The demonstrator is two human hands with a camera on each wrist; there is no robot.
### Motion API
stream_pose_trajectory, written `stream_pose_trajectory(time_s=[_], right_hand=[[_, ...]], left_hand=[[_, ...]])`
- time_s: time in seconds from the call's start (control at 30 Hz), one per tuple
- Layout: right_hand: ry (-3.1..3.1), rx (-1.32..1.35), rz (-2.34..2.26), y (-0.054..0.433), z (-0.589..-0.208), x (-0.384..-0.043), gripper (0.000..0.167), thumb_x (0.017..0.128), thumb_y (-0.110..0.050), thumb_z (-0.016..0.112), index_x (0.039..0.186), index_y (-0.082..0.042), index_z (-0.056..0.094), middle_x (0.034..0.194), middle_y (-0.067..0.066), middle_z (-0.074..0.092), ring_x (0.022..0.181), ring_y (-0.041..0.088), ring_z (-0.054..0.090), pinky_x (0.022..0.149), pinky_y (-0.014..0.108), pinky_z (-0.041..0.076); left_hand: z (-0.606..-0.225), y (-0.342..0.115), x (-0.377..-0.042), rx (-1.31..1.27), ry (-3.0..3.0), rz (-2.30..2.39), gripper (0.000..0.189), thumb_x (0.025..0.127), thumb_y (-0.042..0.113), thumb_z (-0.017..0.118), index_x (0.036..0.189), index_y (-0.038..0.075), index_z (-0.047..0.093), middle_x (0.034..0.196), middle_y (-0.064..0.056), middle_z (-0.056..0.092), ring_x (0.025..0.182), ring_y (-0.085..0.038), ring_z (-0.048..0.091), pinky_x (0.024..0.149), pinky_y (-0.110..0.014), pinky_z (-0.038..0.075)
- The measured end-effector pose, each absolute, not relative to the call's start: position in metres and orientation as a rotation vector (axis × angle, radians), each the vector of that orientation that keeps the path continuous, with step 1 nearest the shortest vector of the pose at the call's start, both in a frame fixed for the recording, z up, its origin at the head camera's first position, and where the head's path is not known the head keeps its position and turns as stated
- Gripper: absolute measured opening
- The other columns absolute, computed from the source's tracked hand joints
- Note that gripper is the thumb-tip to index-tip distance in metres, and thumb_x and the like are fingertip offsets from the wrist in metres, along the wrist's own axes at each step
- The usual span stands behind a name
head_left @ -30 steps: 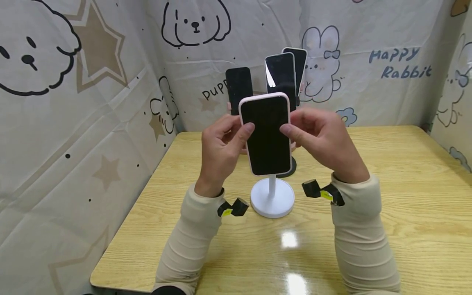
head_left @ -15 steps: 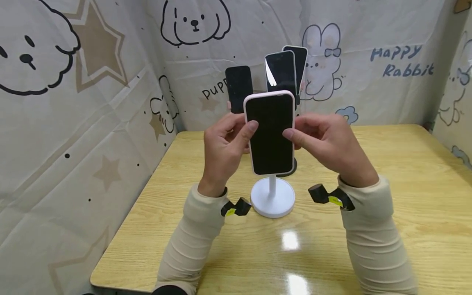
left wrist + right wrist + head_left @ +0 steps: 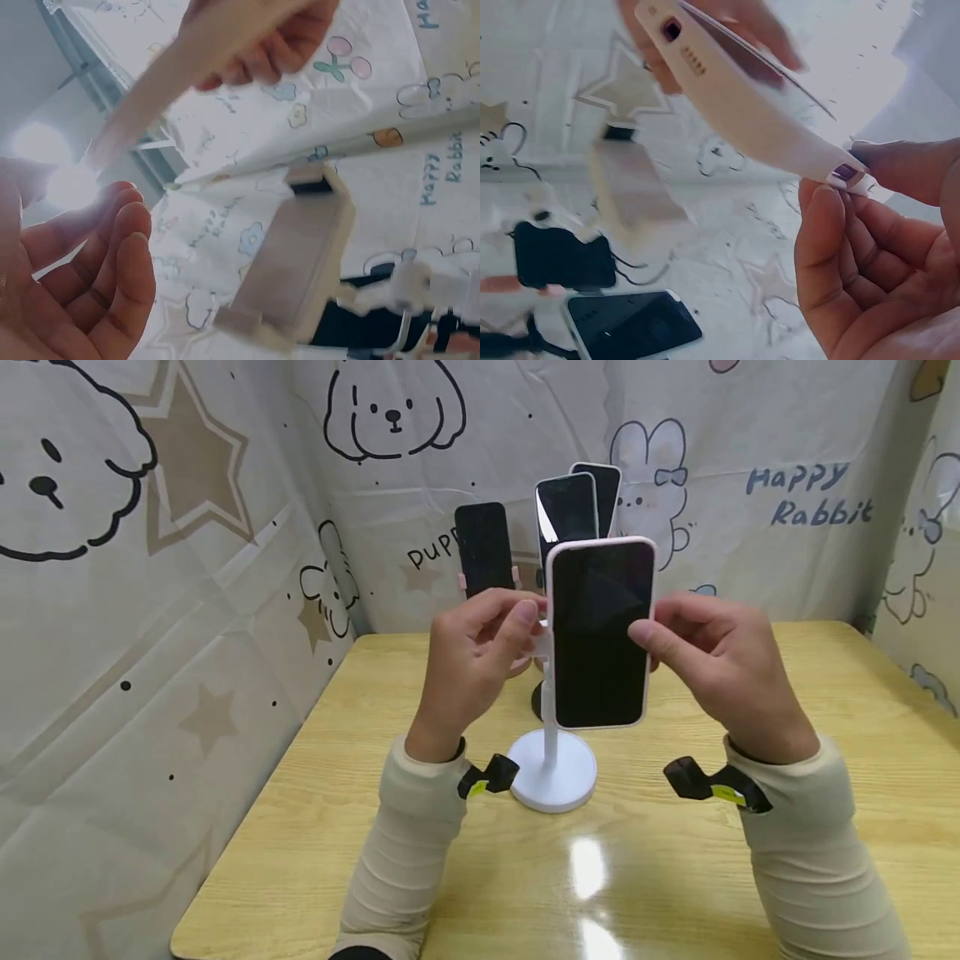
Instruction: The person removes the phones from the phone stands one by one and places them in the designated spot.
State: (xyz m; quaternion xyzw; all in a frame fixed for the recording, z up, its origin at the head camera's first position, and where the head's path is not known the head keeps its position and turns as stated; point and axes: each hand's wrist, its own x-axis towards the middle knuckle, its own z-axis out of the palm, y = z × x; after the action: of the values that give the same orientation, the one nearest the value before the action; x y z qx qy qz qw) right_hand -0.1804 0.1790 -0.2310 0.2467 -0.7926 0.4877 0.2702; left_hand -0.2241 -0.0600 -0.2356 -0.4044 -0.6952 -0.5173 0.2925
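A smartphone [image 3: 602, 635] in a pale pink case is upright in front of the white phone stand [image 3: 552, 772], its dark screen facing me. My right hand [image 3: 731, 668] pinches its right edge, thumb on the screen side and fingers behind. In the right wrist view, the pink case [image 3: 742, 124] shows side-on between thumb and fingers. My left hand [image 3: 476, 660] is at the phone's left edge, fingers loosely bent, thumb off the screen. In the left wrist view, the stand's white clamp [image 3: 292, 255] shows its bare face; in the head view the phone mostly hides it.
Behind stand a black phone [image 3: 482, 547] on a pink stand, a silver-edged phone [image 3: 566, 510] and a white-edged phone [image 3: 605, 493] partly behind it. A printed cloth [image 3: 420, 410] hangs around the wooden table [image 3: 315, 827].
The pink-cased phone has moved right with my right hand, off the front of the white stand. My left thumb has come off the screen, and the left hand has moved slightly right.
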Motion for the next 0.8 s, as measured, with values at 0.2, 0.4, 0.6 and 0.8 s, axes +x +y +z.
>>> stream_pose_trajectory(time_s=[0.2,0.4,0.6,0.8], right_hand=[[-2.157,0.446,1.319,0.213,-0.230,-0.179,0.019,0.095,-0.016,0.061,0.104,-0.001,0.069,0.083,0.010,0.064,0.075,0.022,0.054,0.072,0.021,0.047],[-2.200,0.276,1.368,0.249,-0.241,-0.191,0.023,0.096,-0.020,0.060,0.104,0.000,0.067,0.085,0.008,0.061,0.077,0.020,0.051,0.073,0.013,0.047],[-2.322,0.158,1.407,0.287,-0.266,-0.209,0.027,0.096,-0.026,0.060,0.104,-0.001,0.066,0.080,-0.003,0.060,0.073,0.015,0.050,0.069,0.012,0.047],[-2.452,0.077,1.526,0.325,-0.303,-0.220,0.025,0.097,-0.032,0.057,0.098,-0.010,0.070,0.079,-0.007,0.062,0.069,0.012,0.054,0.067,0.016,0.050]], left_hand=[[-0.241,-0.071,-0.233,-1.006,-1.957,-1.250,0.018,0.096,0.014,0.058,0.104,0.002,0.070,0.093,-0.007,0.067,0.078,-0.012,0.060,0.066,-0.030,0.054],[-0.241,-0.077,-0.240,-0.948,-2.062,-1.144,0.018,0.093,0.015,0.064,0.105,0.004,0.070,0.092,-0.005,0.064,0.082,-0.011,0.057,0.063,-0.027,0.052],[-0.244,-0.076,-0.245,-0.916,-2.145,-1.134,0.020,0.091,0.015,0.066,0.108,0.004,0.069,0.094,-0.005,0.061,0.083,-0.014,0.055,0.066,-0.026,0.052],[-0.246,-0.073,-0.250,-0.876,-2.237,-1.120,0.020,0.091,0.016,0.067,0.107,0.005,0.070,0.096,-0.006,0.062,0.084,-0.016,0.055,0.068,-0.027,0.052]])
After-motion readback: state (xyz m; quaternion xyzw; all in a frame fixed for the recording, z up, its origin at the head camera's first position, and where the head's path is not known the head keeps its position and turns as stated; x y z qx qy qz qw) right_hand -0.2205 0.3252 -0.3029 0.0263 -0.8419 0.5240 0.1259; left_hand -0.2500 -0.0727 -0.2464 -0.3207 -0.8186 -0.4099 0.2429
